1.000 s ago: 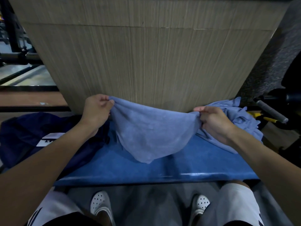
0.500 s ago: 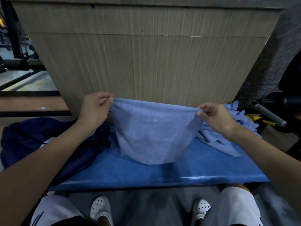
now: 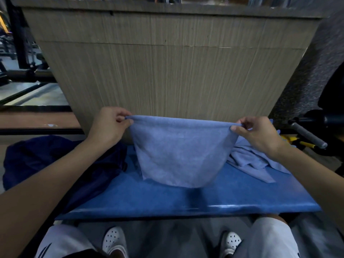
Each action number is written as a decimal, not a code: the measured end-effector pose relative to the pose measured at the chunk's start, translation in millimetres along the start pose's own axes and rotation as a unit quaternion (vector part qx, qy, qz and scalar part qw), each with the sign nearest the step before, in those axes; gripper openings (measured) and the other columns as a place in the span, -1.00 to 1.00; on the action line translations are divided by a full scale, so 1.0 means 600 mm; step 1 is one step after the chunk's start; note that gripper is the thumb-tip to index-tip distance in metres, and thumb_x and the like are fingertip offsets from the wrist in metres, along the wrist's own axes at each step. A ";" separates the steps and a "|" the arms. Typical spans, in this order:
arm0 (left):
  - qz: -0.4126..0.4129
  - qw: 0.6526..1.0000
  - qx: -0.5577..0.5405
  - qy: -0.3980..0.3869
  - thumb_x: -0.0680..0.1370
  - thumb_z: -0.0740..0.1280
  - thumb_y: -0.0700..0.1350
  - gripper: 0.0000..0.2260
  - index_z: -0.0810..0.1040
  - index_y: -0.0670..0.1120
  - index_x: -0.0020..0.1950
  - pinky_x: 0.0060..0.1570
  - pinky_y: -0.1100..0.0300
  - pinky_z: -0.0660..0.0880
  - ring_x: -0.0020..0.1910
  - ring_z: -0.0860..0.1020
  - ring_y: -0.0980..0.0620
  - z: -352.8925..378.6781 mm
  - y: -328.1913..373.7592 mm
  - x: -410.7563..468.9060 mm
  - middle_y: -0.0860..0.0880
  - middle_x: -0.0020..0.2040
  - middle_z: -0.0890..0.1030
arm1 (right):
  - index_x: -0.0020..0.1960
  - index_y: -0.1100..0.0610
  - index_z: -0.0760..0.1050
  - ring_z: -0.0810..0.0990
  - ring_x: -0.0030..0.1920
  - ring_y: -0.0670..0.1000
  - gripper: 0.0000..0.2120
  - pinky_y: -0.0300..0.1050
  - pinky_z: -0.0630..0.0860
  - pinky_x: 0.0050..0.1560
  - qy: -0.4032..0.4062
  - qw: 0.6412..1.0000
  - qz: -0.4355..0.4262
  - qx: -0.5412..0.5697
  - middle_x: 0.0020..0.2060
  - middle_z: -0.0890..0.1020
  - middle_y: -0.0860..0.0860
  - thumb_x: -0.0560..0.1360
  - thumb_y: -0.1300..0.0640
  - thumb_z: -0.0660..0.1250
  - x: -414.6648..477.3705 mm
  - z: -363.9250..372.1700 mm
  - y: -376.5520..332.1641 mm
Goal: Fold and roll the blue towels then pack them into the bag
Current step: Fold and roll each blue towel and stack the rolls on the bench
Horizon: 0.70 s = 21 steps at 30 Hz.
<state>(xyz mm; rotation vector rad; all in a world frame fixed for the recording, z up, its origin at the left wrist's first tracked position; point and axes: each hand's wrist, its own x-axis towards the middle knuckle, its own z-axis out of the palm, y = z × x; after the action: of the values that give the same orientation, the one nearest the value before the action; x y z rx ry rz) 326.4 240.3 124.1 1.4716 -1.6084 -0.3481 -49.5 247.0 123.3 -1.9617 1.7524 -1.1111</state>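
The left hand (image 3: 109, 125) pinches the top left corner of a light blue towel (image 3: 178, 153), with the thumb and fingers curled on the cloth. The right hand (image 3: 258, 135) pinches the top right corner, with the thumb and first finger closed on the edge and the other fingers bent. The towel hangs between the two hands, up over the bench (image 3: 186, 200), and its top edge is pulled almost straight. The cloth sags down in a round shape like a bowl. Its low edge is very near the bench top, but I cannot tell if it touches. The bench is bright blue and shiny along its near edge. On the left end lies a dark blue bag (image 3: 55, 164), soft and crumpled, partly under the left arm. On the right, behind the right hand, lies a pile (image 3: 249, 161) of more light blue towels, loose and not folded, with one flap flat on the bench. Far behind the towel stands a tall wood wall (image 3: 173, 71) with thin lines going up and down. At the far right a dark bar (image 3: 307, 135) with a grey grip sticks out. Down near, under the bench, are two white shoes (image 3: 113, 241) with little holes.
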 end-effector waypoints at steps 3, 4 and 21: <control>-0.013 0.999 0.015 -0.040 0.54 0.40 -0.24 -0.97 0.63 -0.13 -0.06 -0.23 0.27 0.47 -0.31 0.55 0.10 -0.005 -0.001 0.002 -0.06 -0.25 0.64 | -0.21 0.28 0.53 0.45 -0.29 0.05 -0.78 -0.20 0.37 -0.27 -0.021 0.999 -0.014 -0.043 -0.32 0.55 0.17 0.52 0.15 0.40 -0.001 -0.013 0.006; -0.032 0.998 -0.008 -0.056 0.55 0.39 -0.24 -0.97 0.62 -0.15 -0.07 -0.29 0.28 0.49 -0.36 0.56 0.09 -0.006 0.000 0.002 -0.12 -0.27 0.64 | -0.21 0.31 0.52 0.43 -0.31 0.05 -0.76 -0.16 0.37 -0.30 -0.033 0.999 -0.012 -0.033 -0.36 0.53 0.21 0.53 0.15 0.39 -0.002 -0.017 0.008; -0.056 0.968 -0.244 -0.003 0.58 0.32 -0.30 -0.91 0.57 -0.13 -0.05 -0.08 0.33 0.59 -0.16 0.65 0.06 0.022 0.016 0.038 -0.12 -0.13 0.65 | -0.12 0.25 0.49 0.65 -0.32 -0.22 -0.92 -0.43 0.49 -0.30 0.058 0.985 0.021 0.161 -0.27 0.65 0.09 0.54 0.29 0.36 0.051 -0.013 -0.004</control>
<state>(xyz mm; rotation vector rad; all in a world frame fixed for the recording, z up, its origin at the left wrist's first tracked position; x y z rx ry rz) 313.1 217.5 133.2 1.1795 -1.3215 -0.7560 -54.2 221.0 140.9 -1.6890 1.5428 -1.4194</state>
